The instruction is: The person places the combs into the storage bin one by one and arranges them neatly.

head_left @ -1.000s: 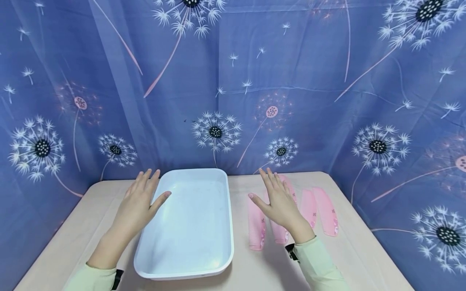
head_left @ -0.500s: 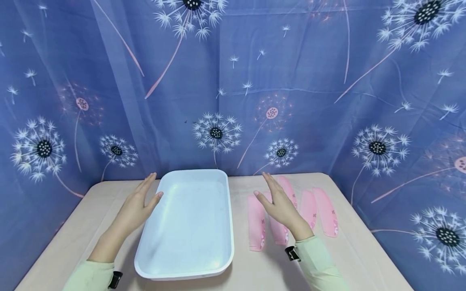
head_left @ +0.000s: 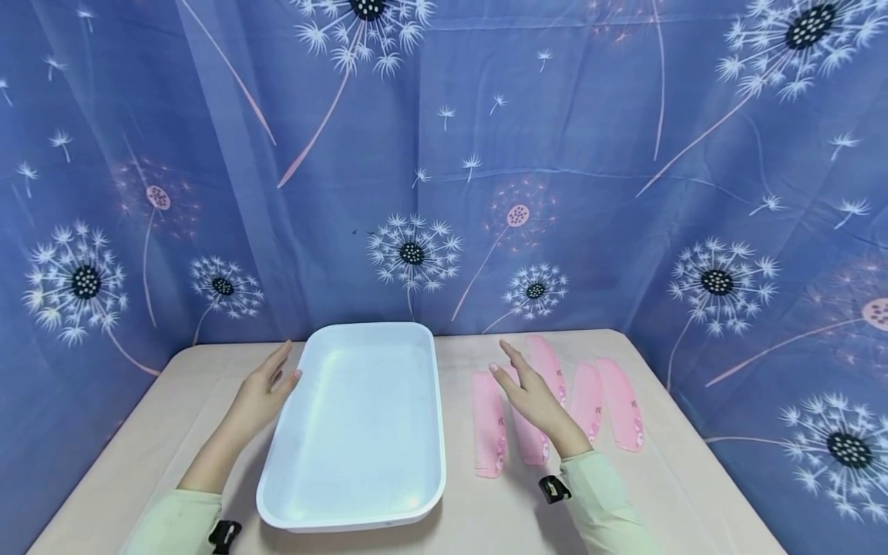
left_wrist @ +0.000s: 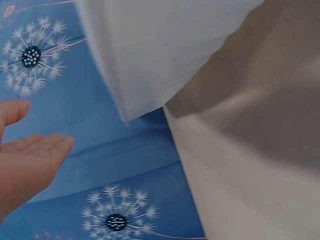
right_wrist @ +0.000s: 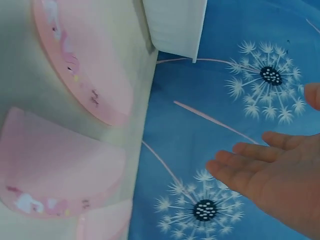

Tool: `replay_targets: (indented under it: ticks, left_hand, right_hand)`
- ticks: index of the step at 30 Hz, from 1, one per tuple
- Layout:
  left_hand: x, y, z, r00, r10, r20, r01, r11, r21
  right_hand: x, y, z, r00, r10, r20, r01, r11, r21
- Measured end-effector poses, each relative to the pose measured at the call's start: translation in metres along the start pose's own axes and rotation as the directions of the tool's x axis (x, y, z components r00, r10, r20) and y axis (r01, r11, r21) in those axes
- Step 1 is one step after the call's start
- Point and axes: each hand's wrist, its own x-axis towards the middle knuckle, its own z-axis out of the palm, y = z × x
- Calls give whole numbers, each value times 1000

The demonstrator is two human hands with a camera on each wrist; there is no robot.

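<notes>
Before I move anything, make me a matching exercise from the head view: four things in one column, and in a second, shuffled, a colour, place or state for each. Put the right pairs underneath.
Things
1. Tray
2. Combs
3. Curtain
4. Left hand

Descriptions
A. Blue, printed with dandelions
B. Holding nothing, by the tray's left side
C. Pale and rectangular, with raised walls
D. Pink, lying on the table

Right pairs: 1-C, 2-D, 3-A, 4-B
</notes>
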Motion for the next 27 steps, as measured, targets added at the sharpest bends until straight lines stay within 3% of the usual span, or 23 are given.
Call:
replay_targets:
  ticks: [11,15,20,27]
  left_hand:
    - [10,-23,3,994,-100,54,109,970,-215]
    - [10,-29,4,991,-106,80,125,946,-300]
    - [11,-35,6,987,-133,86,154,933,-324]
    - [14,-37,12,965,-224,136,259,894,-366]
  right_hand:
    - [4,16,9,999,-8,-40,13,992,126]
    - [5,22,13,998,63,-31,-55,979,195]
    - [5,27,16,992,124,-9,-119,973,199]
    - [3,27,20,988,153,19,-154,969,193]
